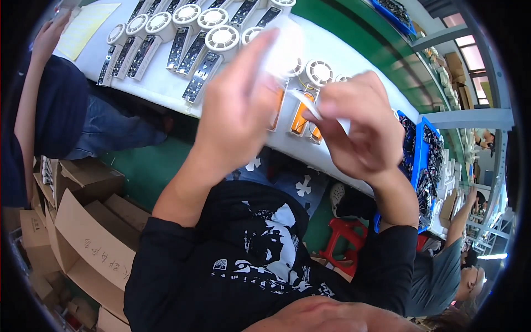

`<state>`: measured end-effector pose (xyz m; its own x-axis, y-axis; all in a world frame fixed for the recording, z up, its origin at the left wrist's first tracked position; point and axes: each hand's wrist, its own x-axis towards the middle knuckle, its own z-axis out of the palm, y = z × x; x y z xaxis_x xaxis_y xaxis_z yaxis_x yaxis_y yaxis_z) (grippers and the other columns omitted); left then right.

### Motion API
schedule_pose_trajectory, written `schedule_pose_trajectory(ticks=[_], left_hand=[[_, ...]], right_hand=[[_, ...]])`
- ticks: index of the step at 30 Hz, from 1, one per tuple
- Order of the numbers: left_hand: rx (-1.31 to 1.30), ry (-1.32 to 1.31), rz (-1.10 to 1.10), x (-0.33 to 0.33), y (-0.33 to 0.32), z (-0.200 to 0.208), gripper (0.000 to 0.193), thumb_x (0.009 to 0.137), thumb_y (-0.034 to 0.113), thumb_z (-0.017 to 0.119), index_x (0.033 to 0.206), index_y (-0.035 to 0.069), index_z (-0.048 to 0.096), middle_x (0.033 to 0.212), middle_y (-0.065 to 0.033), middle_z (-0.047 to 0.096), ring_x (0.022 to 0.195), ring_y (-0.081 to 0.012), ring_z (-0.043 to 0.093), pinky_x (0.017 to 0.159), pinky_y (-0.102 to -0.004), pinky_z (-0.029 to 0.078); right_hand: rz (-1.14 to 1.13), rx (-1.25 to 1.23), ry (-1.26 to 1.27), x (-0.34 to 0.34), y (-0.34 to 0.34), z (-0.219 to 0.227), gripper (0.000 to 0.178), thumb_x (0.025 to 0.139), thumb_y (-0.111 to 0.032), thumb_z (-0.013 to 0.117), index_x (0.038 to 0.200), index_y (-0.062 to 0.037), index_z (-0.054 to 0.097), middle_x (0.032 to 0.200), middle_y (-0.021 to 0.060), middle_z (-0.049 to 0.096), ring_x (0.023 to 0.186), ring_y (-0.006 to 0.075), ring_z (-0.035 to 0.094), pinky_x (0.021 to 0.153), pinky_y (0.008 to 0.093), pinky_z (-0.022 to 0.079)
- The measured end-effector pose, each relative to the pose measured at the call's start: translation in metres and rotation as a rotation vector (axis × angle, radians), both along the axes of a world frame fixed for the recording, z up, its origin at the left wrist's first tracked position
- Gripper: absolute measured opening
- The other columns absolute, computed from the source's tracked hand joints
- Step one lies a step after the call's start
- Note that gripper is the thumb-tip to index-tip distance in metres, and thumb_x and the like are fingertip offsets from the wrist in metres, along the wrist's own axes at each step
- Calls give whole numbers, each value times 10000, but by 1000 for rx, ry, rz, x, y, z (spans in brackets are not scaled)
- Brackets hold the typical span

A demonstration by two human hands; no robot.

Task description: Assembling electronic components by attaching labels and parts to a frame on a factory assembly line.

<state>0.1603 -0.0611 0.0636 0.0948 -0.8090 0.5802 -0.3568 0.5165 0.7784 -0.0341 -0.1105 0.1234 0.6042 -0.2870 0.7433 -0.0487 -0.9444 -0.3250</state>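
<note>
at six o'clock, the black shirt (221,307) bears white lettering (244,267) and a large number beside a printed picture. at eight o'clock, a carton flap (83,232) carries a row of dark handwritten characters (107,255). between eight and nine, a brown carton (33,238) shows small dark marks (36,223), too small to read.

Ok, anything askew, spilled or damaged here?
Nothing clearly stands out. Fans lie in rough rows on the table; black parts sit in blue bins; I see no spill. Motion blurs the left hand, right hand and the white thing at the left, so damage there can't be judged.
</note>
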Motion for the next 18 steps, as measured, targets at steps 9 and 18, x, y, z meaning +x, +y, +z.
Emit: schedule_pose_trajectory(ticks=[9,18], left_hand=[[94,305,53,3,4,2,629,950,319,391,1437,-74,453,1075,-116,632,881,-139,516,843,-275,428],[87,280,39,2,3,-5,660,944,347,395,1450,-74,445,1083,-132,633,895,-135,520,845,-280,428]], right_hand=[[-188,680,534,-17,-9,-10,413,853,39,706,1225,-49,548,857,33,626,851,143,591,739,291,467],[-314,711,772,-14,-9,-37,369,857,-23,690,1201,-38,558,848,61,615,889,215,613,801,374,488]])
